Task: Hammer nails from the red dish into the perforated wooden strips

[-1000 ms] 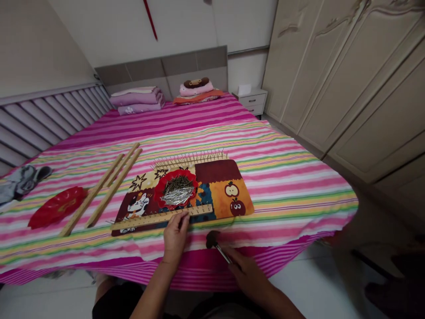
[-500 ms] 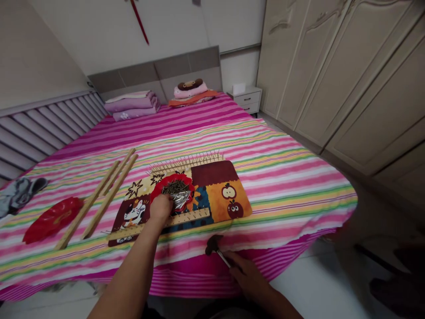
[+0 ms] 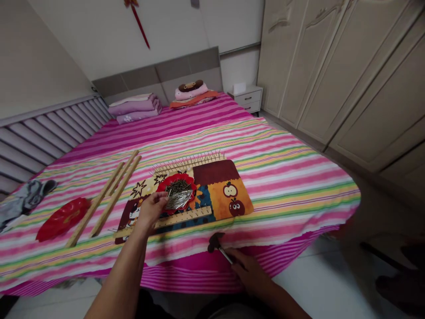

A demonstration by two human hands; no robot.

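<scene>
My left hand is at the left edge of a red scalloped plate, thumb and fingers pinched on what looks like a nail. In the plate lie dark nails and shiny silver nails. My right hand grips a hammer, its head by the bed's front edge. Just in front of the plate, a wooden strip with a row of nails lies on a patterned mat. Behind the plate, another strip bristles with upright nails.
Bare wooden strips and a second red plate lie to the left, with grey cloth beyond. Folded bedding is stacked near the headboard. Wardrobes line the right side.
My left hand has drawn back from the nails to the plate's left edge, fingers pinched. My right hand still holds the hammer in about the same place. The view has shifted slightly.
</scene>
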